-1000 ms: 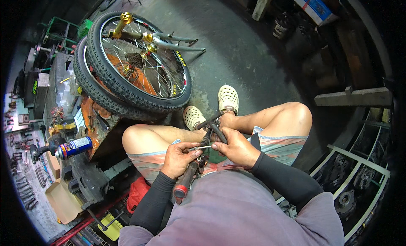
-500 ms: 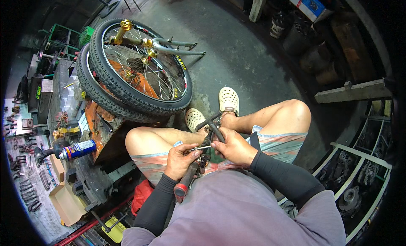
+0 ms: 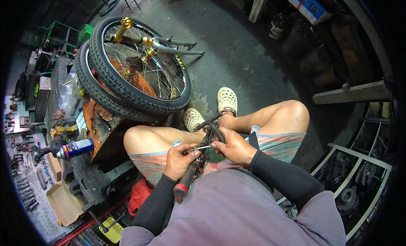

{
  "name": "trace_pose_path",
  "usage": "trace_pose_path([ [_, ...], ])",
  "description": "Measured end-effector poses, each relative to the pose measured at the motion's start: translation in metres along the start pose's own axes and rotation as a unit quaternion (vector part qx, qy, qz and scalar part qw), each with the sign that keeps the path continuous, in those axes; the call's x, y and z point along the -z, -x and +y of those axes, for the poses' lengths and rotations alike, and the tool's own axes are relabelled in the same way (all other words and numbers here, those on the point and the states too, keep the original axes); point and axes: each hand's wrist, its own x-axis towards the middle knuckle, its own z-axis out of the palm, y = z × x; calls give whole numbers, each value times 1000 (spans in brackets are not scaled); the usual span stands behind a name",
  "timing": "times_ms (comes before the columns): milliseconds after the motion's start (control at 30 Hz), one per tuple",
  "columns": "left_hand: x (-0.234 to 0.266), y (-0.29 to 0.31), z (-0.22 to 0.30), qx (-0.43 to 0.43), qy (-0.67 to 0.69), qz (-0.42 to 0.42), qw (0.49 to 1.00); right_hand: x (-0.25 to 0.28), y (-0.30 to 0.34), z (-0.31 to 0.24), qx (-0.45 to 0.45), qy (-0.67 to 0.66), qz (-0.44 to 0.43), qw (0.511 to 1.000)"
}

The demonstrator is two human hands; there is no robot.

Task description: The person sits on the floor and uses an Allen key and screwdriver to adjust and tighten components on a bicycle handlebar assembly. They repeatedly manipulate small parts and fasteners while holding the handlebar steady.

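Between my hands, over my lap, lies a thin silvery metal rod [image 3: 204, 147]. My left hand [image 3: 180, 160] is closed, pinching the rod's left end with thumb and fingertips. At its other end my right hand [image 3: 234, 147] is closed, thumb against the rod. A black T-shaped bar [image 3: 217, 132] runs to the right fingers; whether it joins the rod I cannot tell. Below the hands, a dark tube with a worn red end [image 3: 181, 189] rests against my lap, its far part hidden among dark parts between my legs.
Two bicycle wheels [image 3: 113, 83] and a grey fork with gold fittings [image 3: 169, 43] lie to the left. A blue spray can [image 3: 76, 148] and a cordless drill [image 3: 42, 153] are on the cluttered workbench. Metal racks [image 3: 359, 155] with parts stand at right.
My hands keep nearly the same hold on the rod. The whole view has shifted slightly.
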Motion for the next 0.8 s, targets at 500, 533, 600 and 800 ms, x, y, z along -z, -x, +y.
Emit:
trace_pose_path([
  [500, -2, 0, -9, 4, 60, -5, 998, 0, 4, -2, -17, -14, 10, 1000],
  [533, -3, 1, -11, 1, 68, -1, 998, 1, 2, -2, -12, -15, -1, 1000],
  [600, -2, 1, -13, -9, 77, 1, 997, 2, -1, 1, -2, -18, -21, 1000],
  [800, -2, -2, -15, -10, 94, -15, 995, 4, -7, 17, -28, -113, -56, 992],
])
